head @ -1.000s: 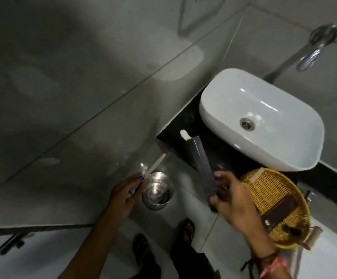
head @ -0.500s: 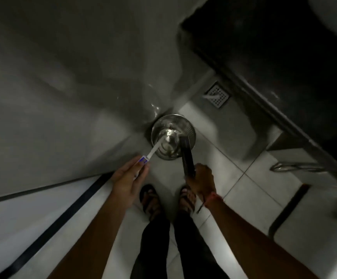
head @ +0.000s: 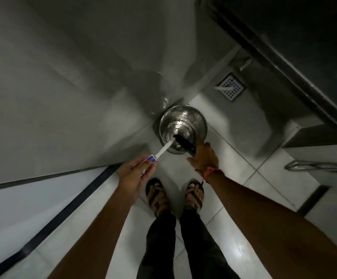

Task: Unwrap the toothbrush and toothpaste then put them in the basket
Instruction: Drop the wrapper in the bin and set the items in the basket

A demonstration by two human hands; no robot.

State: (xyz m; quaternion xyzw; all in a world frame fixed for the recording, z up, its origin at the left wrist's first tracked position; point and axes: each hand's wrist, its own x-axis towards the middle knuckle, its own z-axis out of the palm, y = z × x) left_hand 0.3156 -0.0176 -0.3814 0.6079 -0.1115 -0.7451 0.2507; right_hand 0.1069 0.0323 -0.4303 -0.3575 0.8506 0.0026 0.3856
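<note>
the left hand [head: 132,175] pinches a white toothbrush [head: 164,148]. the right hand [head: 203,157] grips a dark wrapper [head: 184,143] over a steel bin [head: 183,130], likely to discard it.

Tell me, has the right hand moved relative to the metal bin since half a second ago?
Yes. The right hand moved toward the metal bin, nearly reaching its rim.

- Dim overall, with grey walls and a near-black upper right corner.
- The brightest patch is a soft glare on the floor tiles [head: 238,248] by the right forearm.
- The steel bin [head: 183,128] catches ringed highlights inside its rim.
- Wide-angle bending curves the wall lines and stretches both forearms toward the lower edge.
- Detail is soft and slightly smeared; the dark wrapper [head: 184,142] reads as a silhouette.
</note>
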